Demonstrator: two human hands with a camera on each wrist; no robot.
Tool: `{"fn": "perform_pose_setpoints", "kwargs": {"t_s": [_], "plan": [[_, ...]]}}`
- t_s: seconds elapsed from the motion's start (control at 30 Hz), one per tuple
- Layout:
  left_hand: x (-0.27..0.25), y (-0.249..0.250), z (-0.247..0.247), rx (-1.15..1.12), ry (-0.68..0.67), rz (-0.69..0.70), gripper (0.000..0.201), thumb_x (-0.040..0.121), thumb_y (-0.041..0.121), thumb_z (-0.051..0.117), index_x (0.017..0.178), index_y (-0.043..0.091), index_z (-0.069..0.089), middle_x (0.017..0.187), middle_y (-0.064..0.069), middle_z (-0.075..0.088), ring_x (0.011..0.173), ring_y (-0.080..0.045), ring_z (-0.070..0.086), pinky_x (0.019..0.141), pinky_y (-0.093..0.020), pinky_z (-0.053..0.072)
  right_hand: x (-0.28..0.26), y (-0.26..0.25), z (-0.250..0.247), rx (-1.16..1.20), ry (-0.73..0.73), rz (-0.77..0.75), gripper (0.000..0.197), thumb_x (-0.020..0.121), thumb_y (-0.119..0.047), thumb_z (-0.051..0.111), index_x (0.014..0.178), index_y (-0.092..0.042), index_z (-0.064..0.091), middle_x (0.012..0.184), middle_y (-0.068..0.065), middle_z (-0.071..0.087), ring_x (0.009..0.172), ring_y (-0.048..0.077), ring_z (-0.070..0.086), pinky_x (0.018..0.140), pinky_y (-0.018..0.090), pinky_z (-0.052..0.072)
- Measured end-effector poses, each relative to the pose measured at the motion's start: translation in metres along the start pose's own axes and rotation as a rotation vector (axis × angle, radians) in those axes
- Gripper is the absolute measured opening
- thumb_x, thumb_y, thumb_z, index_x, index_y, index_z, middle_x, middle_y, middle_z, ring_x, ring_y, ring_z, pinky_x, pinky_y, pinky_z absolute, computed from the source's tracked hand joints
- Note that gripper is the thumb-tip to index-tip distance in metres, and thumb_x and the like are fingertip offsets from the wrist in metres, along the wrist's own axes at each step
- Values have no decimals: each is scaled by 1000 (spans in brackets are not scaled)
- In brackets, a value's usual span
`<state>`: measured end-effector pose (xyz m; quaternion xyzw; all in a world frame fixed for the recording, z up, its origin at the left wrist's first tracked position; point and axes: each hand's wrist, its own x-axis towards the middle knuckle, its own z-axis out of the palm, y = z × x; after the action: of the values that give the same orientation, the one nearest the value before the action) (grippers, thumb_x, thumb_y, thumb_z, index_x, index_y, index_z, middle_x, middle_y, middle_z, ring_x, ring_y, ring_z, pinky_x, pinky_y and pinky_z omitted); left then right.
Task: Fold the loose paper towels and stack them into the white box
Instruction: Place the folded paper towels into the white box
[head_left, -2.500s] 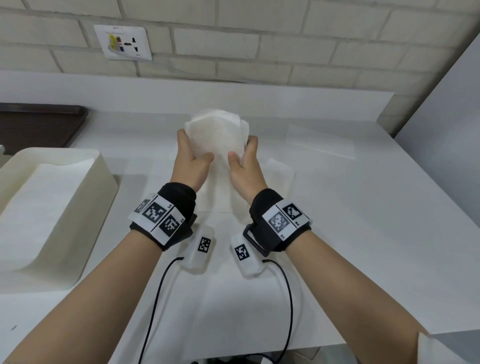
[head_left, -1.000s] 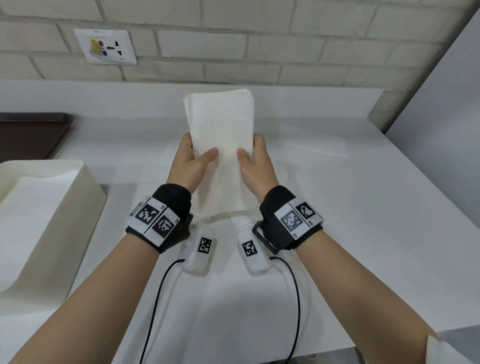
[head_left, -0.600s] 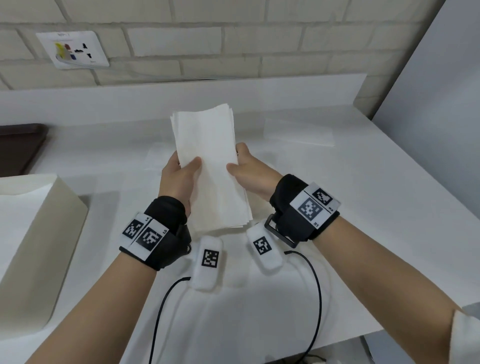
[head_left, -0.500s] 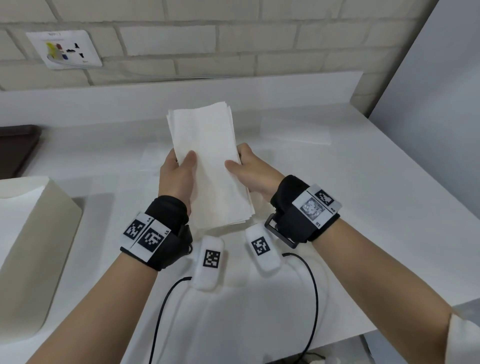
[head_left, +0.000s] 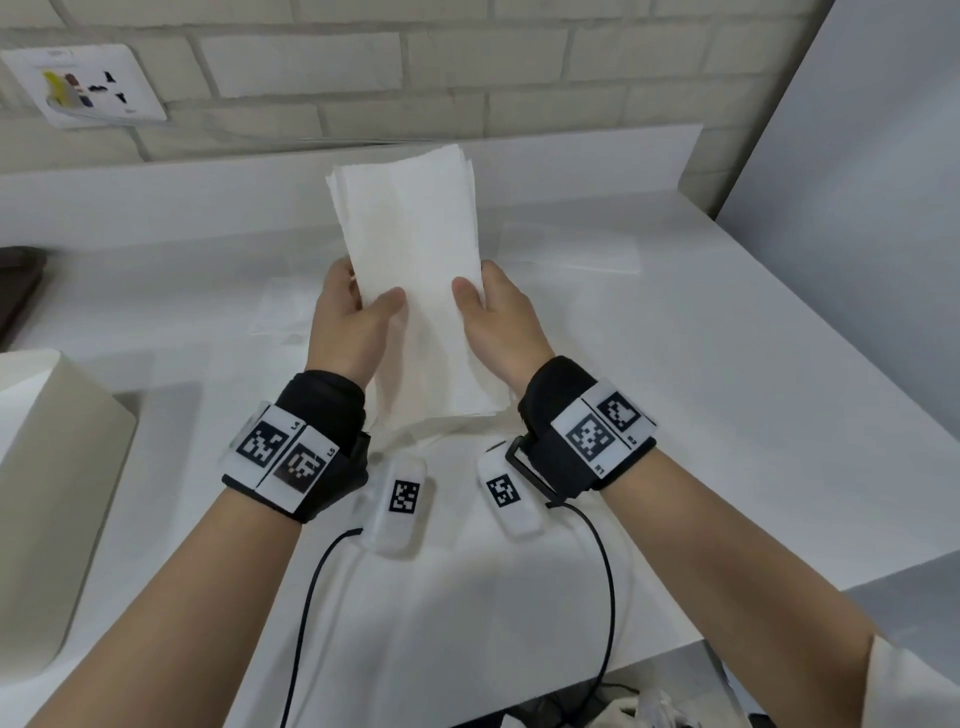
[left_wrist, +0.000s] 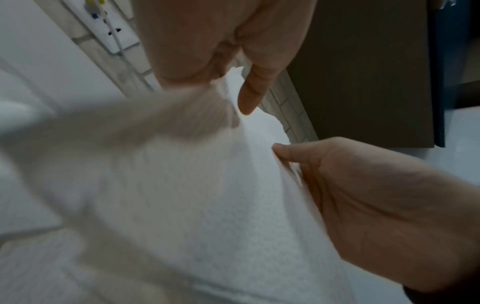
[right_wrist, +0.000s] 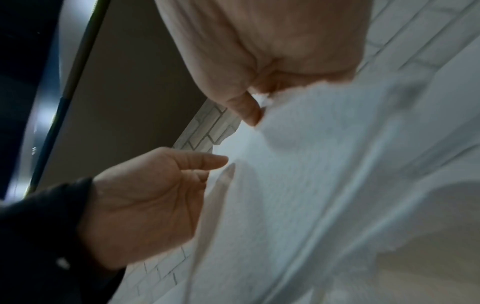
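A folded bundle of white paper towels (head_left: 415, 270) stands upright above the counter, held between both hands. My left hand (head_left: 353, 317) grips its left edge, thumb on the front. My right hand (head_left: 493, 317) grips the right edge the same way. In the left wrist view the paper towels (left_wrist: 182, 195) fill the frame, with my right hand (left_wrist: 363, 205) pinching the far side. The right wrist view shows the paper towels (right_wrist: 324, 185) and my left hand (right_wrist: 155, 195) at their edge. The white box (head_left: 57, 467) sits at the far left, partly out of frame.
Loose flat paper towels lie on the white counter: one (head_left: 571, 249) at the back right, another (head_left: 280, 312) behind my left hand. A dark tray (head_left: 15, 291) sits at the left edge. A wall socket (head_left: 88, 88) is on the brick wall.
The bundle, bent over at its top earlier, has been straightened upright, then tilted slightly left. The view has swung right, so the white box slid further out of frame. Both hands keep their grip.
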<state>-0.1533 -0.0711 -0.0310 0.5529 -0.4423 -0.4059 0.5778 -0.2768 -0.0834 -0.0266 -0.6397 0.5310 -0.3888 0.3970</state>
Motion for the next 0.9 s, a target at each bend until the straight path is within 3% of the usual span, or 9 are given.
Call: {"fn": "perform_pose_setpoints", "kwargs": {"t_s": [0.07, 0.13, 0.27, 0.37, 0.47, 0.57, 0.77, 0.83, 0.9], "plan": [[-2, 4, 2, -2, -4, 61, 37, 88, -2, 46, 120, 15, 37, 122, -7, 54, 111, -19, 55, 95, -31, 46, -4, -4, 3, -15, 39, -96, 15, 100, -16, 31, 103, -6, 40, 78, -3, 46, 67, 9, 44, 60, 16, 35], [-6, 6, 3, 21, -12, 113, 36, 90, -4, 42, 116, 16, 28, 116, -1, 49, 103, -12, 53, 91, -25, 45, -9, -10, 7, -79, 36, -198, 14, 100, -15, 29, 108, -6, 37, 72, -9, 36, 61, 4, 37, 55, 19, 31], [-6, 7, -14, 8, 75, 91, 57, 87, -1, 53, 129, 13, 17, 121, 0, 42, 109, -13, 52, 92, -24, 46, -11, -21, -1, -391, -104, -341, 19, 100, -14, 29, 114, -4, 37, 71, -8, 38, 70, 19, 42, 65, 34, 38], [1, 2, -45, 210, 150, 185, 86, 79, -1, 66, 140, 13, 8, 133, -7, 33, 121, -18, 44, 103, -28, 38, -8, -30, -11, -674, -237, -364, 19, 100, -16, 32, 115, -8, 41, 76, -3, 43, 74, 25, 46, 66, 34, 39], [3, -8, -66, 440, -15, 197, 79, 77, -1, 68, 139, 19, 22, 132, -3, 39, 121, -15, 41, 104, -31, 35, -3, -38, -10, -882, -328, -379, 20, 99, -18, 36, 115, -13, 47, 88, 1, 46, 80, 25, 48, 68, 31, 34], [-3, -14, -70, 283, -55, 41, 47, 79, 0, 63, 117, 21, 45, 111, -2, 53, 105, -21, 53, 91, -36, 45, 1, -47, -2, -1011, -341, -401, 21, 97, -15, 39, 115, -15, 49, 92, 2, 42, 81, 23, 45, 69, 30, 32], [-18, -37, -68, 156, 47, -164, 42, 78, -10, 50, 114, 10, 40, 108, -10, 52, 97, -25, 53, 75, -28, 46, -15, -34, 24, -1181, -306, -502, 28, 93, -1, 40, 116, -15, 44, 101, 6, 59, 73, 26, 44, 59, 31, 28], [-19, -46, -69, 234, 20, -226, 46, 65, 2, 51, 110, 4, 49, 104, -14, 56, 97, -32, 57, 78, -37, 45, -22, -23, 32, -1214, -406, -425, 38, 89, 5, 38, 122, -12, 39, 97, 5, 56, 68, 25, 42, 51, 29, 22], [-22, -46, -64, 268, -18, -233, 34, 61, 6, 45, 93, 5, 55, 95, -13, 57, 89, -29, 55, 77, -36, 42, -25, -19, 35, -1228, -447, -364, 45, 83, 9, 36, 124, -9, 37, 79, 2, 44, 57, 21, 36, 47, 27, 17]]}}
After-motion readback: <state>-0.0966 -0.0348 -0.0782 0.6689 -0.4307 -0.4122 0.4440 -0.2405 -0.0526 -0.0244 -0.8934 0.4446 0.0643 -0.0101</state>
